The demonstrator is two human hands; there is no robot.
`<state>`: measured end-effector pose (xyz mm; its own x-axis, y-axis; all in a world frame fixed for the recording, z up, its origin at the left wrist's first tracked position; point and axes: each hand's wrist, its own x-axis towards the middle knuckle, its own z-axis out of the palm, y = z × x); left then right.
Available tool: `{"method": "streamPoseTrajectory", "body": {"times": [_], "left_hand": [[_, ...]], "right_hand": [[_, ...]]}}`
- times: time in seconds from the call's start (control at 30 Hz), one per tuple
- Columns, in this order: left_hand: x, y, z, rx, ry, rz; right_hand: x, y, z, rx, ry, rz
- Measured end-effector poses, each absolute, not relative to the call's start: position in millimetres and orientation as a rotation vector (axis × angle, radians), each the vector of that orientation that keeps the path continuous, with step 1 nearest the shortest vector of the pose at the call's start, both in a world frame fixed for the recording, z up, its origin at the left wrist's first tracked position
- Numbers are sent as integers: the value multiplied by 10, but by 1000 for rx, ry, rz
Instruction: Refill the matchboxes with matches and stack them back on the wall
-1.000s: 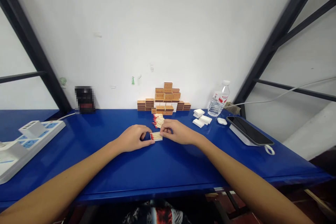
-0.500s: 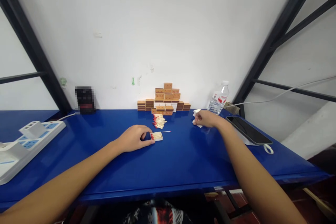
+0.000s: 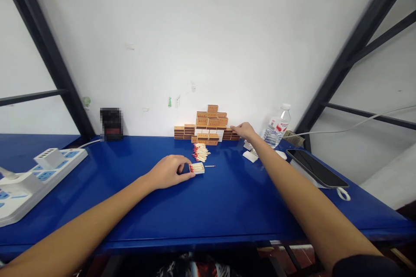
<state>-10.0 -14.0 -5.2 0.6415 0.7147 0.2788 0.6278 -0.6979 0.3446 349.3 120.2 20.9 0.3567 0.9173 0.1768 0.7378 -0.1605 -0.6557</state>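
Note:
My left hand (image 3: 169, 171) rests on the blue table (image 3: 208, 207) and pinches the left end of an open matchbox tray (image 3: 197, 168) filled with red-tipped matches. One loose match (image 3: 209, 166) lies just right of the tray. A heap of loose matches (image 3: 200, 152) lies behind it. My right hand (image 3: 243, 130) is stretched to the back, its fingers touching the right end of the stack of brown matchboxes (image 3: 208, 126) against the wall. Whether it grips a box there is unclear.
White empty trays (image 3: 251, 155) lie right of my forearm, with a water bottle (image 3: 277, 126), a small white case (image 3: 281, 154) and a phone on a white stand (image 3: 316, 168) beyond. A white power strip (image 3: 29, 178) sits far left. A dark blurred object (image 3: 111, 124) stands by the wall.
My right hand left the matchbox tray, passed over the white trays on the right, and now reaches the right end of the brown stack. The left hand stayed on the tray.

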Motion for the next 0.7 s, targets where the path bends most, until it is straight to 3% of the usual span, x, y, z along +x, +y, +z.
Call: {"method": "streamPoseTrajectory", "body": {"times": [0.37,0.53,0.7], "left_hand": [[-139,-39,-63,2518,1412,896],[-121,-49,-49,2484,1362,884],[-121,-51,-56,2514,1345,876]], "right_hand": [[3612,704,327,-1827,-1288,89],[3003,201,105,-1343,-1609,754],[2536,65,2,-1123,-1794,890]]}}
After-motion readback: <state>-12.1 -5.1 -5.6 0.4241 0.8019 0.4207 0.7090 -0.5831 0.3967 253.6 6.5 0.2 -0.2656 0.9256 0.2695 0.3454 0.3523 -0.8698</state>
